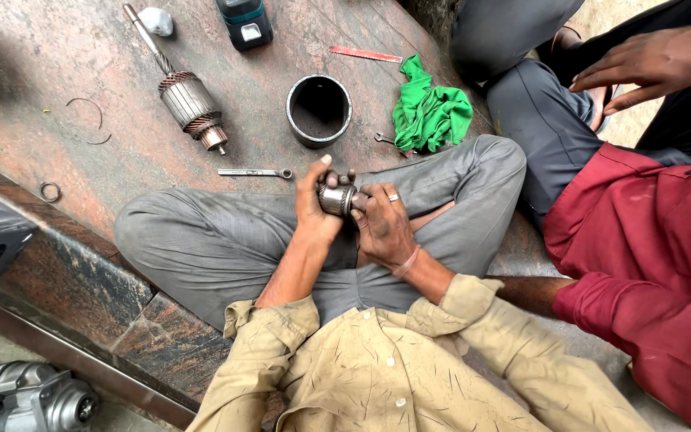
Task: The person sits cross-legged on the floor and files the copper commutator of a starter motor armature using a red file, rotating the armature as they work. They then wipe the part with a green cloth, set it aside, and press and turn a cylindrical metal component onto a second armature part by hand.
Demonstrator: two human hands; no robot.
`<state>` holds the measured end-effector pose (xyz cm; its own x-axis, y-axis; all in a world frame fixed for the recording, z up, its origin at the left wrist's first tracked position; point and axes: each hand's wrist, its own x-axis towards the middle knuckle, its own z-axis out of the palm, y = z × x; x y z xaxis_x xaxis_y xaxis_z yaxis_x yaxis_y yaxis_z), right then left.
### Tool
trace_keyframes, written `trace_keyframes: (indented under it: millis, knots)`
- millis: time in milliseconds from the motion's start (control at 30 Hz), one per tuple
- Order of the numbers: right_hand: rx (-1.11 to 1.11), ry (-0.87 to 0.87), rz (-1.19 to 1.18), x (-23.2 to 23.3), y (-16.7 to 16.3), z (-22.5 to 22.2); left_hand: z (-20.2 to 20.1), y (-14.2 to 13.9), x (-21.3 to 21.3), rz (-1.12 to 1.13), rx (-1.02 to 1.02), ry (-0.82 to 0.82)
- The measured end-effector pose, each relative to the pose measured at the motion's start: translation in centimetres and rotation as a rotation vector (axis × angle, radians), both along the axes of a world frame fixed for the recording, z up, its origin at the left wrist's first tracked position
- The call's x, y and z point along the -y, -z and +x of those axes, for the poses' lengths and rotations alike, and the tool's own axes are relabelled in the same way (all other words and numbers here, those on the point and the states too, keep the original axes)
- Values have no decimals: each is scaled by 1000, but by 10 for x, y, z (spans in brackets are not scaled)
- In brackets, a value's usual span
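You sit cross-legged on a stone slab, your left hand (pixel 313 204) and right hand (pixel 383 228) both clenched around a small metal cylindrical part (pixel 336 200) held above your lap. Ahead on the slab lie a motor armature (pixel 189 102), a black cylindrical housing (pixel 319 110), a small wrench (pixel 254 172) and a green rag (pixel 429 112).
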<state>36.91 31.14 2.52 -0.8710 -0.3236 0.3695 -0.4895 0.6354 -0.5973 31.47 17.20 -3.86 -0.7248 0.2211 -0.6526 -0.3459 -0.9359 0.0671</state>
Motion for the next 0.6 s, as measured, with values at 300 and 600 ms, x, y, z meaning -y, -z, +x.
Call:
trace_keyframes:
  millis: [300,600]
  knots:
    - [515,453,-315,21,41,3,8,0,-2,-244,-356,-83]
    - [839,433,-528,3,35,0,5,-10,-3,-349,-402,-49]
